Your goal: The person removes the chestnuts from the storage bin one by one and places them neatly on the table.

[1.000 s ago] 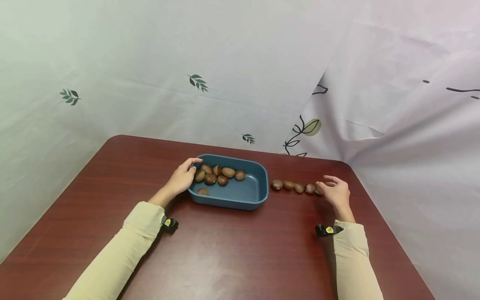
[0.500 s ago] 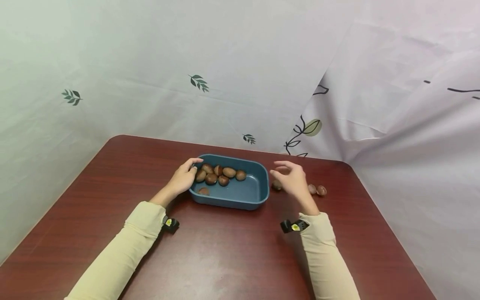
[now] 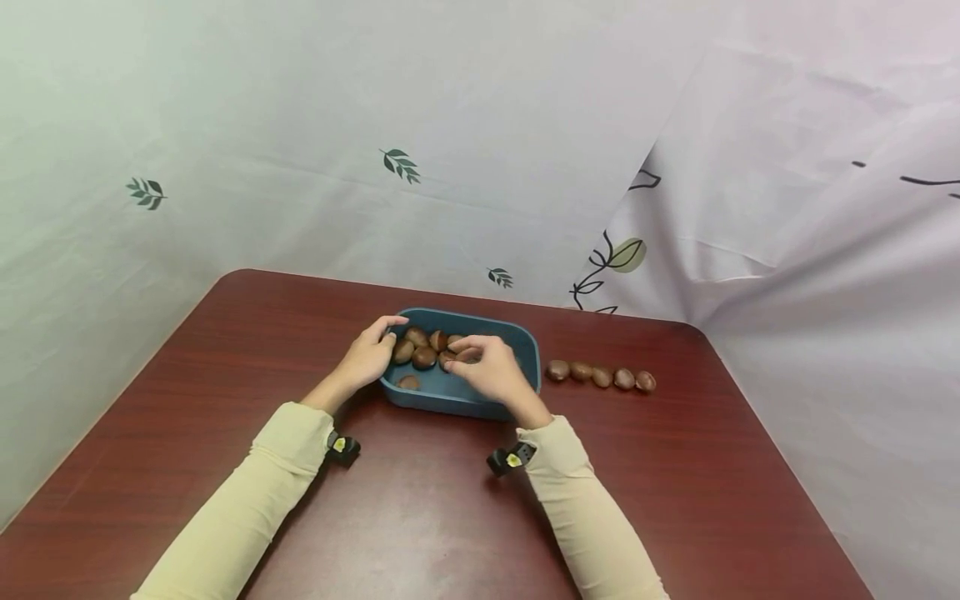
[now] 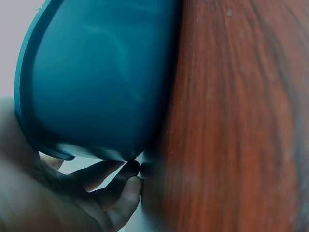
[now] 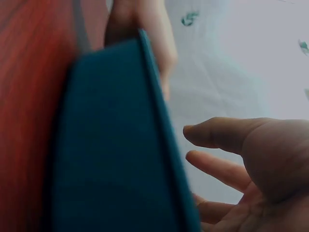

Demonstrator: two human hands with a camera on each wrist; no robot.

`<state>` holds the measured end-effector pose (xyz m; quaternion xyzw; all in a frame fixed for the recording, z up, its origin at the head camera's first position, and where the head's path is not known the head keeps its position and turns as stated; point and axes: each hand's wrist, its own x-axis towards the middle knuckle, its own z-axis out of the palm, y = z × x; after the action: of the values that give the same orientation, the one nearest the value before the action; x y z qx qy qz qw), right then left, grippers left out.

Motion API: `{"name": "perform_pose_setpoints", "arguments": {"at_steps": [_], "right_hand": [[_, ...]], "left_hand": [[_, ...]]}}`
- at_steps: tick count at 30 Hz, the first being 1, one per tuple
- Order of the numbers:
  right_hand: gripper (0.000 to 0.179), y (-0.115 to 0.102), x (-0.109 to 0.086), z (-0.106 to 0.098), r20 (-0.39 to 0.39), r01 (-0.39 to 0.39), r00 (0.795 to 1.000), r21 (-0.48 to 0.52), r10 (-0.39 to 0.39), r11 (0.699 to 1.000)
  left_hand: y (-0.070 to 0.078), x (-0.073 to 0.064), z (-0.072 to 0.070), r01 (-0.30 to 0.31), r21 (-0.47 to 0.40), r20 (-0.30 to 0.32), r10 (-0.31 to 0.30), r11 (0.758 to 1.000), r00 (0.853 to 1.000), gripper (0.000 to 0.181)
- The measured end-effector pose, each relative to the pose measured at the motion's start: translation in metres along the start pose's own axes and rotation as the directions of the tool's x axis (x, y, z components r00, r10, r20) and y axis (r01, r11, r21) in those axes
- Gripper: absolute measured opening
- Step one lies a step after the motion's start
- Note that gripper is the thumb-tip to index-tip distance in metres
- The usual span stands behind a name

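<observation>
A blue rectangular tray (image 3: 450,406) on the table holds several brown chestnuts (image 3: 423,357), mostly gathered toward its left and back. My left hand (image 3: 365,357) holds the tray's left end; the left wrist view has the hand (image 4: 53,193) around the rim, fingers against the outer wall. Above the tray's inside, my right hand (image 3: 491,367) reaches down close to the chestnuts and hides part of them. Thumb and fingers of the right hand (image 5: 260,159) are apart in the right wrist view, with nothing seen between them.
Several chestnuts (image 3: 602,377) lie in a row on the table, just right of the tray. The dark red wooden table (image 3: 420,517) stretches toward me. A pale cloth (image 3: 315,125) with leaf prints hangs behind the table.
My right hand has moved left from the right end of the chestnut row, past the row, to over the tray. My left hand has stayed on the tray.
</observation>
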<state>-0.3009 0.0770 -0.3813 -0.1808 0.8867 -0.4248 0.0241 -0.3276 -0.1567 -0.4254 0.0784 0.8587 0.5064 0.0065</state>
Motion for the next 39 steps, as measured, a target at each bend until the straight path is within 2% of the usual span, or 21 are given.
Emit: {"name": "perform_pose_setpoints", "arguments": {"at_steps": [4, 9, 17, 32, 39], "right_hand": [[0.028, -0.004, 0.009, 0.017, 0.096, 0.022, 0.995, 0.011, -0.023, 1.0], [0.029, -0.007, 0.017, 0.032, 0.179, -0.003, 0.984, 0.021, -0.001, 1.0], [0.025, -0.01, 0.027, 0.046, 0.224, -0.026, 0.974, 0.002, 0.025, 1.0], [0.02, -0.009, 0.038, 0.052, 0.374, -0.033, 0.927, 0.043, 0.014, 0.999], [0.02, -0.011, 0.038, 0.052, 0.377, -0.036, 0.926, 0.059, 0.011, 0.998]], "left_hand": [[0.001, 0.0, 0.001, 0.0, 0.006, 0.01, 0.0, 1.0, 1.0, 0.041], [0.003, 0.0, 0.002, -0.004, 0.002, 0.026, 0.004, 1.0, 1.0, 0.041], [0.004, 0.002, 0.003, -0.002, 0.004, 0.026, 0.002, 1.0, 1.0, 0.041], [0.002, 0.0, 0.0, -0.005, 0.007, 0.021, 0.005, 1.0, 1.0, 0.041], [0.002, -0.001, -0.001, -0.001, 0.019, 0.017, 0.001, 1.0, 1.0, 0.042]]}}
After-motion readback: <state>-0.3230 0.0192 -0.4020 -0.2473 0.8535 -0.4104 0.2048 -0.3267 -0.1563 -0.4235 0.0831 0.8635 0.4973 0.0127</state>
